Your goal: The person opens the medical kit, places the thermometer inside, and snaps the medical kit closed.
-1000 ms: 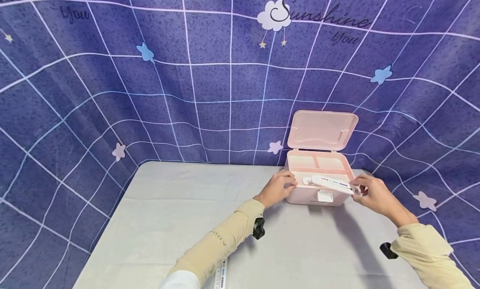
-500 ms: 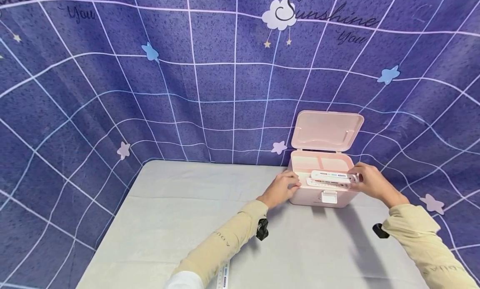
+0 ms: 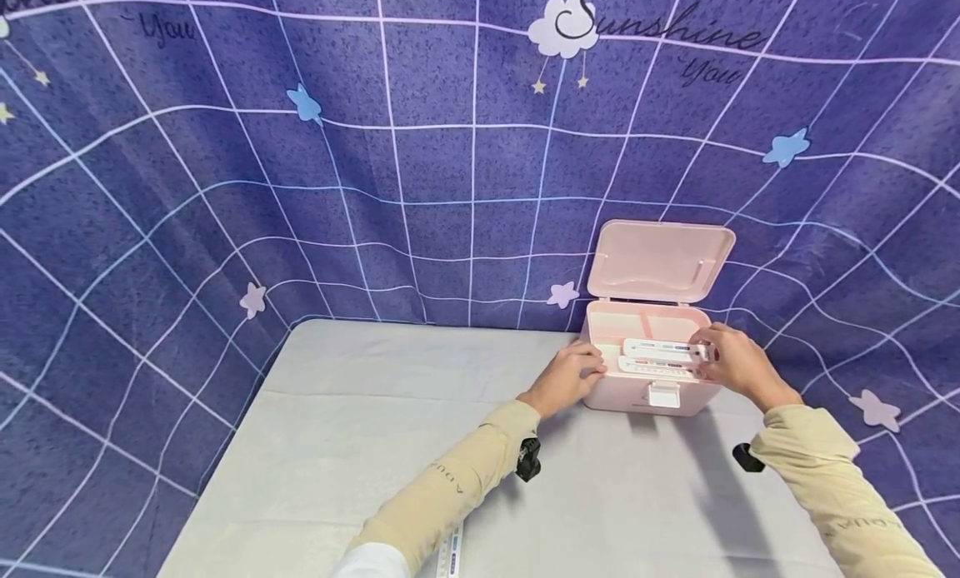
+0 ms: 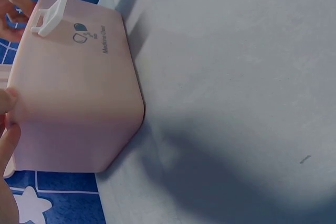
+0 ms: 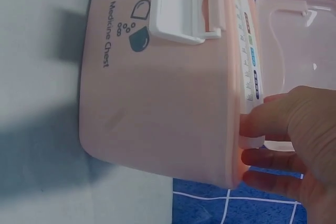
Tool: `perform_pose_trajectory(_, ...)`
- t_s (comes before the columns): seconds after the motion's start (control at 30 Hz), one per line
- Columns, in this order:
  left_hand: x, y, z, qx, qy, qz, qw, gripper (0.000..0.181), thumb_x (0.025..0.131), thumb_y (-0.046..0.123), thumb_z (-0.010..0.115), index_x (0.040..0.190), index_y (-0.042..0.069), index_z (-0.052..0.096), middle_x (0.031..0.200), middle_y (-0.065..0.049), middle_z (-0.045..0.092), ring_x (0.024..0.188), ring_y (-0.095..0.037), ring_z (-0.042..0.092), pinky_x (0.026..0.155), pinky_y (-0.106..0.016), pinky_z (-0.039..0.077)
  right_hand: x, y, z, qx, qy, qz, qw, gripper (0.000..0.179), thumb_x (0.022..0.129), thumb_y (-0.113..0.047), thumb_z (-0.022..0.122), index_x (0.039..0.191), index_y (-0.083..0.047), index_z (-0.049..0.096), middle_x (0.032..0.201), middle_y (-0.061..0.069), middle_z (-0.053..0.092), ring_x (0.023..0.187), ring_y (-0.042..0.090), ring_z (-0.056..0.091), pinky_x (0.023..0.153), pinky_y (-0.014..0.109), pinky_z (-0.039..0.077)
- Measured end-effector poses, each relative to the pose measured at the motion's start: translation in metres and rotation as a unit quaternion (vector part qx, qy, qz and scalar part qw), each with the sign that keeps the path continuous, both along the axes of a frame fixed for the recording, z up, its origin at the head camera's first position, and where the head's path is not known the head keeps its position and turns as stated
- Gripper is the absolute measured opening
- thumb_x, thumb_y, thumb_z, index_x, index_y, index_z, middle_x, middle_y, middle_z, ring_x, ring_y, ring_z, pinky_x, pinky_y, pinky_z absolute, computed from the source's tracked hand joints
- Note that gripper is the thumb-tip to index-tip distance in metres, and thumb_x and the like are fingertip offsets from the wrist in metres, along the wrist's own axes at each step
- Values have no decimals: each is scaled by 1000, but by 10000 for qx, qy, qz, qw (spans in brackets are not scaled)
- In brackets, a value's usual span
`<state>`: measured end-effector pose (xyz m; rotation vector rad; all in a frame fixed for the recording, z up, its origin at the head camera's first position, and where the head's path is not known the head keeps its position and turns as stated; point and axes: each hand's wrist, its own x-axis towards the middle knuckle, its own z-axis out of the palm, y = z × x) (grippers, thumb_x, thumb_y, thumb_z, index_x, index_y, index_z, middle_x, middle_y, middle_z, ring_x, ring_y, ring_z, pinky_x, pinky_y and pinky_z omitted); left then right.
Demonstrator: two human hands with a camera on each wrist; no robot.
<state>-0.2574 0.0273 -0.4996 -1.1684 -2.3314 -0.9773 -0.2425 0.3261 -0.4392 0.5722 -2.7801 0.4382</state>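
Note:
A pink medicine chest stands at the back right with its lid raised. Two white strips lie lengthwise at its mouth, a rear strip and a front strip. Ruler-like ticks and coloured labels show on the one strip in the right wrist view. My left hand grips the chest's left rim between thumb and fingers. At the right end of the strips, my right hand pinches the rear one, its lower fingers by the chest rim.
Another white ruler-like strip lies near the front edge of the pale table, partly under my left sleeve. A blue patterned curtain hangs right behind the chest. The chest's white latch hangs down in front.
The strip in my right hand has gone from slanting across the chest's front rim to lying level behind the front strip. My left hand stays on the rim.

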Motion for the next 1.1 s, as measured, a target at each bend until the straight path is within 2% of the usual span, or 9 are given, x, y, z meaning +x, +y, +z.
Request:
perform_pose_trajectory(0.1, 1, 0, 0, -37, -22, 23, 10000, 12, 82, 8, 73, 94, 6, 75, 102, -6, 67, 99, -15, 59, 95, -11, 39, -2, -2, -2, -25, -49, 8, 10000, 37, 57, 5, 73, 93, -2, 68, 79, 10, 57, 64, 21, 51, 52, 36, 40)
perform_pose_trajectory(0.3, -1, 1, -1, -65, 57, 14, 10000, 12, 82, 8, 73, 93, 6, 75, 101, -5, 67, 98, -14, 59, 95, -10, 39, -8, -6, -7, -215, -253, 336, 9989, 34, 58, 9, 71, 91, 2, 69, 69, 6, 54, 59, 20, 50, 52, 32, 40)
perform_pose_trajectory(0.53, -1, 2, -1, -6, 81, -7, 10000, 11, 81, 7, 73, 91, 6, 75, 100, -5, 67, 97, -14, 59, 94, -11, 40, -10, -9, -6, -181, -573, 283, 9978, 36, 58, 10, 71, 92, 0, 71, 78, 11, 60, 65, 25, 55, 57, 36, 44)
perform_pose_trajectory(0.77, -1, 2, 0, 12, 74, 33, 10000, 11, 81, 6, 74, 91, 6, 76, 99, -5, 67, 97, -14, 60, 94, -11, 39, -11, -9, -8, -260, -655, 518, 9962, 34, 57, 11, 71, 90, 1, 69, 79, 9, 60, 60, 18, 53, 54, 32, 44)
perform_pose_trajectory(0.87, 0, 2, 0, 1, 46, 16, 10000, 11, 81, 6, 73, 92, 6, 75, 99, -5, 67, 97, -14, 59, 94, -10, 39, -9, -10, -8, -292, -647, 437, 9965, 34, 58, 10, 72, 91, 2, 69, 80, 10, 60, 64, 22, 54, 57, 35, 45)
perform_pose_trajectory(1.1, 0, 3, 0, 53, -35, -23, 10000, 11, 81, 5, 73, 92, 4, 75, 99, -5, 67, 97, -14, 59, 95, -10, 39, -6, -12, -5, -143, -508, 45, 9986, 37, 58, 7, 68, 95, 3, 68, 81, 12, 58, 64, 25, 53, 55, 38, 42)
